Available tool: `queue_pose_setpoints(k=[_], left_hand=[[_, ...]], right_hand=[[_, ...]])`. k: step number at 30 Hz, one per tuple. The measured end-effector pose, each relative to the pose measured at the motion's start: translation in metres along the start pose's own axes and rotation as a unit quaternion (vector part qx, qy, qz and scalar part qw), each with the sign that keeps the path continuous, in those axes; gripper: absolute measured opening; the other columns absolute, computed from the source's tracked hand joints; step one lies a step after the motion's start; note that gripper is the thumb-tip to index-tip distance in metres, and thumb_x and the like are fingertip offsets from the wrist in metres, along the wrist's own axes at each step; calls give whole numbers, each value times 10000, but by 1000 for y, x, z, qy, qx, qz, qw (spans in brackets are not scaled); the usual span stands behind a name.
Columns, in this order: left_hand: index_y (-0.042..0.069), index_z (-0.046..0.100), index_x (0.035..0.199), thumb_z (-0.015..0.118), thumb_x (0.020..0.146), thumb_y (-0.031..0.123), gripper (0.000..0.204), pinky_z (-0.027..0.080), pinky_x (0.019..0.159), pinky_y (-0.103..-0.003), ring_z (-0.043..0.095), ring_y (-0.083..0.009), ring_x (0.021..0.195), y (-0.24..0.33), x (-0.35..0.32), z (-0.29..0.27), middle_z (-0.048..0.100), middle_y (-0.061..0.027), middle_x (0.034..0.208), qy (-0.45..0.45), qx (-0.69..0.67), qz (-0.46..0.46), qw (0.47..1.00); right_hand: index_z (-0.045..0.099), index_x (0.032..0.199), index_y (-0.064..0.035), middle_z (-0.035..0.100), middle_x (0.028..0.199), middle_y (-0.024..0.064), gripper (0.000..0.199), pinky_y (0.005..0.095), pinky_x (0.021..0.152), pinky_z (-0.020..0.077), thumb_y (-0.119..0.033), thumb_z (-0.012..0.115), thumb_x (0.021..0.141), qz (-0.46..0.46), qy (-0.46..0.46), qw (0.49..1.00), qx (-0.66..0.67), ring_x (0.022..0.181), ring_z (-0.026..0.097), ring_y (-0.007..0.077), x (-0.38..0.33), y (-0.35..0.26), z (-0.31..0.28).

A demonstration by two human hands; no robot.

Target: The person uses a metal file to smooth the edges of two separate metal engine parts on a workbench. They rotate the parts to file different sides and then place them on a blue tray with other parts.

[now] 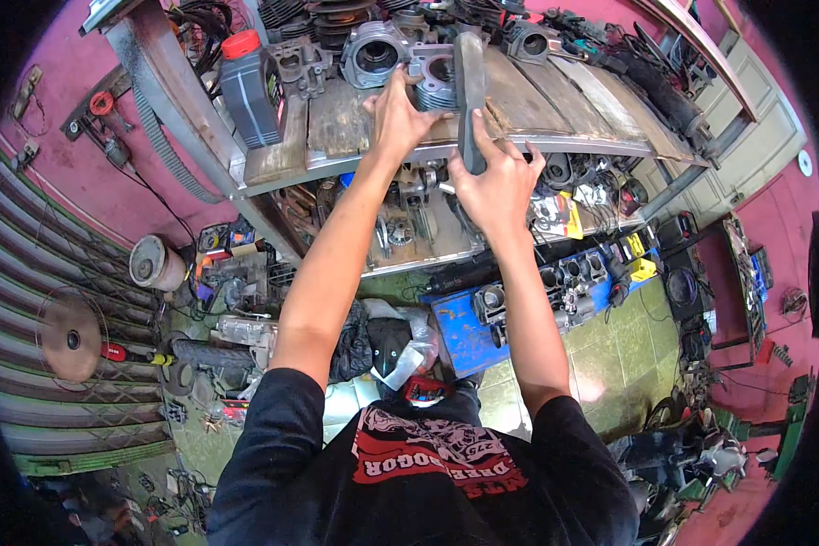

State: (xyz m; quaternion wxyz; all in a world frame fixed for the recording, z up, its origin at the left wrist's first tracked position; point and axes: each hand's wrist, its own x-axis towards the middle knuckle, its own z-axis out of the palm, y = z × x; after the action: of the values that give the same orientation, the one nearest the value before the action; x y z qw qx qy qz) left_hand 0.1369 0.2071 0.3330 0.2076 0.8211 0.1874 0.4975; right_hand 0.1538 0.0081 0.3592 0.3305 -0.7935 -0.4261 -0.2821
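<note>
My left hand [399, 123] grips the near left side of a finned metal engine cylinder [435, 98], which stands on the wooden shelf with its bore facing up. In my right hand [500, 187] is a long flat grey bar [470, 82], perhaps a sharpening stone, pinched by its near end between thumb and fingers. The bar points away from me and hides the cylinder's right side; I cannot tell whether it touches the cylinder. A larger engine casting [374, 55] with a round opening sits just left of the cylinder.
A dark grey oil bottle [250, 96] with a red cap stands at the shelf's left end. Engine parts crowd the shelf's back and the lower shelf. Below right, a blue board [464, 341] carries metal parts. A fan [71, 337] stands at the left.
</note>
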Motion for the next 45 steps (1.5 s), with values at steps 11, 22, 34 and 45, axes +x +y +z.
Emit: queue_pose_setpoints(k=[11,22,34,45], left_hand=[[67,615,1114,968,552,232,684,346,997,-518,535,-343,1359,-6,-1,1,609,-225,1377,21,-35,58,998],[45,635,1067,915,594,148,559,352,1045,-512,483,-342,1410,5,-4,-4,602,-190,1392,26,-55,98,993],[55,628,1144,919,608,174,621,352,1039,-516,485,-314,1414,2,-4,-1,591,-184,1425,34,-42,97,994],[65,640,1118,923,585,173,613,314,1025,-567,456,-314,1435,-5,-2,-3,570,-179,1450,37,-44,84,995]], right_hand=[[663,1371,-169,733,870,198,600,560,1097,315,-325,726,795,-18,-2,1000,-15,910,701,328,20,-11,-4],[665,1371,-177,707,792,184,600,560,1080,327,-323,730,793,-12,4,1000,1,868,695,307,8,-9,-10],[687,1327,-124,698,749,178,609,581,1034,334,-342,748,761,-38,-10,999,7,834,695,333,-6,-5,-9],[694,1332,-151,689,763,170,600,530,1042,356,-314,767,759,-41,-20,999,5,816,679,305,-14,-16,-10]])
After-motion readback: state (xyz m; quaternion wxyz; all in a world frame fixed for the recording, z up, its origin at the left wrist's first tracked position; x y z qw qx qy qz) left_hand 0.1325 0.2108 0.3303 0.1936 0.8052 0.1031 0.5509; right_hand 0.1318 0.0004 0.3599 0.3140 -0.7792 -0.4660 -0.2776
